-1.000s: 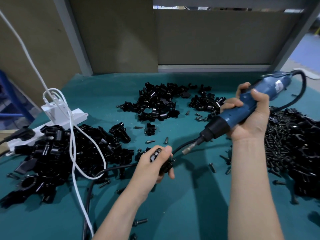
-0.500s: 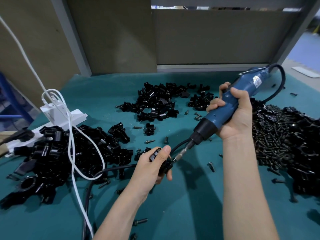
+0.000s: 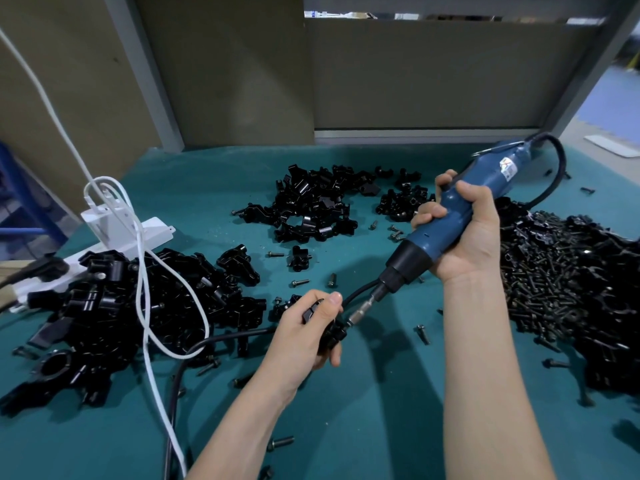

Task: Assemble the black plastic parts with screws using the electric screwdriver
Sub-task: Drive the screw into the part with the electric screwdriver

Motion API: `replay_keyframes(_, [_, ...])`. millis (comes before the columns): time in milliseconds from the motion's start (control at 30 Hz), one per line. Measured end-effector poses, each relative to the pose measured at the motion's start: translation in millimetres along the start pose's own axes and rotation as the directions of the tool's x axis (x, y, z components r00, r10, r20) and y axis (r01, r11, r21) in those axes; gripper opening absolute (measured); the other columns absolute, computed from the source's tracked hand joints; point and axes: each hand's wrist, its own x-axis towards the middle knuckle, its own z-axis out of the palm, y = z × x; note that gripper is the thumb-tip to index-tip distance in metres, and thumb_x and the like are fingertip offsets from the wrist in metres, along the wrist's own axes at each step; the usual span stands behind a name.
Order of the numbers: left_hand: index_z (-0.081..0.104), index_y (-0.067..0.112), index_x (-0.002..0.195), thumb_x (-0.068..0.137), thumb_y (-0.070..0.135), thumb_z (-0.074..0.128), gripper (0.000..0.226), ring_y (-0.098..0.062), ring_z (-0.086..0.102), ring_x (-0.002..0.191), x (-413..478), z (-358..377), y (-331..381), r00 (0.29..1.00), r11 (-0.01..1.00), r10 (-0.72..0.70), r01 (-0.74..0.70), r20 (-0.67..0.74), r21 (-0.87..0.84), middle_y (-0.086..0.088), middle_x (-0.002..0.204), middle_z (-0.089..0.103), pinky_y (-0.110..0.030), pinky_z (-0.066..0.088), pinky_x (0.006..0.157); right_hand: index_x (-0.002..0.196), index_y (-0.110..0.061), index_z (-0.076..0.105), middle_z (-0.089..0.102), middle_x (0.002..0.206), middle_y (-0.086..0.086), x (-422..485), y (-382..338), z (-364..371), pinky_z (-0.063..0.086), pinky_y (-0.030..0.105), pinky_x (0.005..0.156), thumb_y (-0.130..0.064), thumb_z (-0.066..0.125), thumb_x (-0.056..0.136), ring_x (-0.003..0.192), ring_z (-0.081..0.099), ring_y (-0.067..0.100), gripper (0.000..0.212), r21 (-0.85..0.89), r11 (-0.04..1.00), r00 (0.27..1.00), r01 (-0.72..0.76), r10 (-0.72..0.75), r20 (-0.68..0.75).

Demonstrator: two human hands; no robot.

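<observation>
Left hand [image 3: 304,337] curls round a small black plastic part [image 3: 330,336] near the middle of the matte teal counter [image 3: 381,417]. Right hand [image 3: 465,237] wraps the smooth blue barrel of the electric screwdriver [image 3: 446,220], whose metal bit slants toward 7 o'clock onto that part. Glossy angular black parts [image 3: 114,306] lie heaped at 9 o'clock, and slim dark screws [image 3: 554,282] at 3 o'clock.

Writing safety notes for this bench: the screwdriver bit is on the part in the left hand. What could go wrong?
The bit meets the black part right beside the left hand; a slip could jab its fingers. The part seems held off the table, so torque might twist it loose.
</observation>
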Motion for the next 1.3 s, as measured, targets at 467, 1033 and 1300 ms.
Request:
replay_keyframes(467, [0.051,0.009,0.077,0.070,0.059,0.056,0.051,-0.013,0.031,0.035,0.5,2.3,-2.2,0.998,0.999,0.042,-0.042,-0.055,-0.008,-0.009,0.041,0.048,-0.016,0.026,0.037,0.089,-0.019,0.053,0.059,0.079,-0.010,0.9,5.1,0.8,0.044,0.018,0.048,-0.016,0.054,0.077,0.045,0.044,0.004,0.013,0.051,0.998,0.999,-0.021,0.019,0.051])
replay_keyframes(1033, [0.053,0.020,0.065,0.069,0.064,0.057,0.044,-0.014,0.033,0.035,3.8,-0.4,-10.1,0.993,0.998,0.069,-0.070,-0.100,-0.008,-0.009,0.041,0.048,-0.016,0.026,0.036,0.089,-0.019,0.054,0.059,0.079,-0.010,1.0,11.9,4.5,0.044,0.019,0.047,-0.016,0.054,0.077,0.045,0.045,0.004,0.012,0.051,0.998,0.996,-0.038,0.034,0.082])
replay_keyframes(1300, [0.052,0.015,0.066,0.072,0.059,0.055,0.045,-0.013,0.034,0.032,4.0,-1.0,-12.0,0.986,0.997,0.073,-0.074,-0.150,-0.003,-0.008,0.039,0.046,-0.016,0.027,0.035,0.090,-0.018,0.054,0.060,0.080,-0.010,0.4,16.4,8.1,0.045,0.019,0.047,-0.016,0.055,0.077,0.046,0.046,0.005,0.014,0.035,0.999,0.994,-0.027,0.023,0.105])
